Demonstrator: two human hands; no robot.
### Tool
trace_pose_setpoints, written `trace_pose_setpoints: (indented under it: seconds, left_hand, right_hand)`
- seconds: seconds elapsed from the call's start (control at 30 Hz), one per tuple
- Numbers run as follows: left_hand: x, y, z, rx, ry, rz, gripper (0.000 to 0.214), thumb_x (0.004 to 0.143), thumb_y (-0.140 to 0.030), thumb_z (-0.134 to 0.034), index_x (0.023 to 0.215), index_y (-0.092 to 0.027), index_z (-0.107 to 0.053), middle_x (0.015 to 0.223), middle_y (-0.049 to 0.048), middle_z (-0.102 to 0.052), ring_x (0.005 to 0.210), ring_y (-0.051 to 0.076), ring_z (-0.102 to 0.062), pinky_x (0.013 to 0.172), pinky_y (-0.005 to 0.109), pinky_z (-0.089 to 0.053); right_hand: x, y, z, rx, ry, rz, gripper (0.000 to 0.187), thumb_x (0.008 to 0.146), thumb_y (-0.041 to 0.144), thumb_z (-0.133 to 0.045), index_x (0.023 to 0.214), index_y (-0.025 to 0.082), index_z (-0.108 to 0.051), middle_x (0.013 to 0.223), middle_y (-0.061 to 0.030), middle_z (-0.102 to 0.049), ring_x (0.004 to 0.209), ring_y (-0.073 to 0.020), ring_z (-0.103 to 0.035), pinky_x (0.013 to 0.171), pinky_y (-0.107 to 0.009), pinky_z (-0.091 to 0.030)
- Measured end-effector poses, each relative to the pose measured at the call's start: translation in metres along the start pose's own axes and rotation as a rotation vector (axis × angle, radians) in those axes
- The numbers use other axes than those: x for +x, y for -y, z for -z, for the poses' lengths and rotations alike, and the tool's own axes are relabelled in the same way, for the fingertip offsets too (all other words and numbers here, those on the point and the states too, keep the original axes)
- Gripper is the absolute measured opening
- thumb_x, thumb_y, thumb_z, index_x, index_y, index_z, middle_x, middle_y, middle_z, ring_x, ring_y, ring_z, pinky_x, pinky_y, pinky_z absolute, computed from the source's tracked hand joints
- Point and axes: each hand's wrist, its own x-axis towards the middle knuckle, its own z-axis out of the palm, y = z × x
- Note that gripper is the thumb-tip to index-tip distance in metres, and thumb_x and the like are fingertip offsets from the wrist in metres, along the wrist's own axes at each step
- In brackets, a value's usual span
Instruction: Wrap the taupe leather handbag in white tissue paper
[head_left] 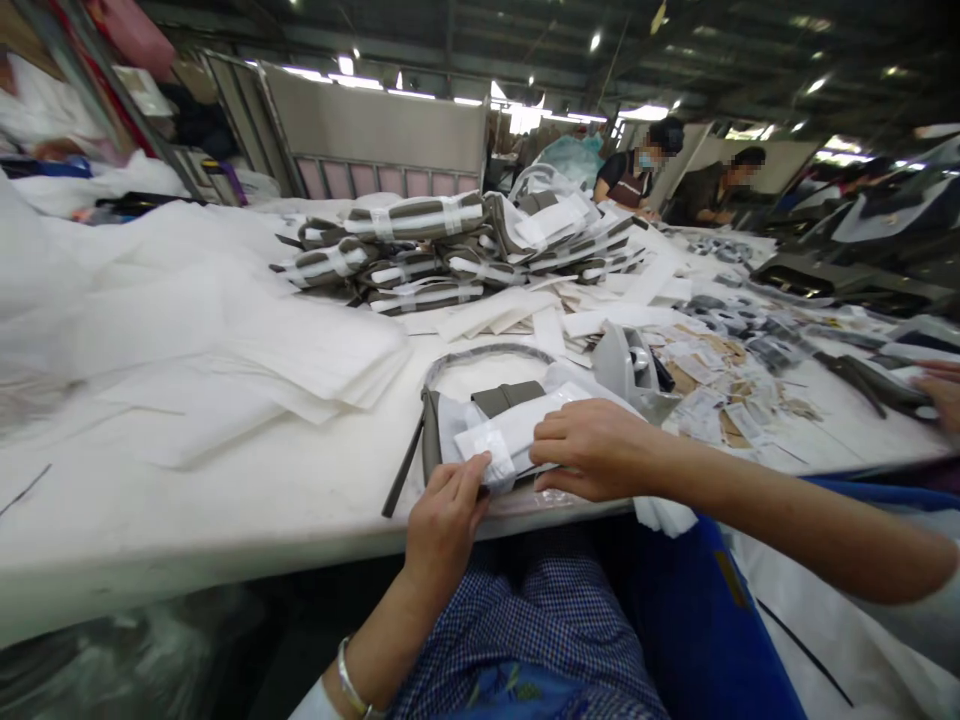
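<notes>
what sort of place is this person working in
Probably a factory packing floor: grey-brown bundles in white wrapping are heaped on a long white table, loose white sheets lie nearby, and co-workers stand or sit beyond.

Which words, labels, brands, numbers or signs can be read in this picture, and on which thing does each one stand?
None can be read.
Small packets on the table: too small and blurred to read.
White packet at the left hand: no lettering can be made out.
Yellowish patch on the blue container: no lettering can be made out.
</notes>
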Motion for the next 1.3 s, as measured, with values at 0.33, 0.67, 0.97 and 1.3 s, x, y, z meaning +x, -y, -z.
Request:
trace_pose_setpoints:
  seconds: [0.33,0.67,0.97,1.3]
  left_hand:
    - [0.000,0.000,-0.003,-0.040,-0.052,0.010,0.046,0.088,-0.005,-0.060,0.131,-0.015,-0.049,0.103,0.0044,-0.071,0.097,0.020,-0.062,0.086,0.028,-0.054]
    - [-0.002,0.002,-0.007,-0.084,-0.066,0.024,0.040,0.089,-0.007,-0.059,0.128,-0.017,-0.051,0.101,0.0034,-0.070,0.097,0.020,-0.062,0.088,0.029,-0.055]
    - [-0.003,0.002,-0.008,-0.106,-0.087,0.005,0.040,0.091,-0.006,-0.055,0.129,-0.017,-0.052,0.113,0.0049,-0.070,0.100,0.021,-0.061,0.090,0.031,-0.055]
    - [0.000,0.001,-0.004,-0.126,-0.093,0.000,0.034,0.089,-0.005,-0.058,0.121,-0.017,-0.057,0.114,0.0040,-0.070,0.100,0.021,-0.061,0.091,0.030,-0.055]
  right_hand:
    - [0.075,-0.006,-0.003,-0.008,0.257,0.105,0.025,0.083,0.043,-0.071,0.083,0.018,-0.071,0.082,-0.0055,-0.072,0.073,-0.0202,-0.064,0.054,-0.029,-0.025]
    - [0.103,-0.020,-0.004,0.146,0.436,0.135,0.011,0.075,0.031,-0.081,0.080,0.022,-0.075,0.075,-0.0006,-0.073,0.064,-0.0146,-0.059,0.053,-0.027,-0.028]
    - [0.121,-0.012,-0.002,-0.058,0.557,0.136,0.013,0.078,0.037,-0.076,0.081,0.025,-0.079,0.068,-0.0040,-0.071,0.062,-0.0184,-0.060,0.055,-0.029,-0.030]
    - [0.136,-0.020,-0.010,-0.117,0.508,0.323,0.024,0.069,0.049,-0.082,0.073,0.026,-0.077,0.057,0.0012,-0.066,0.054,-0.0135,-0.053,0.064,-0.029,-0.032]
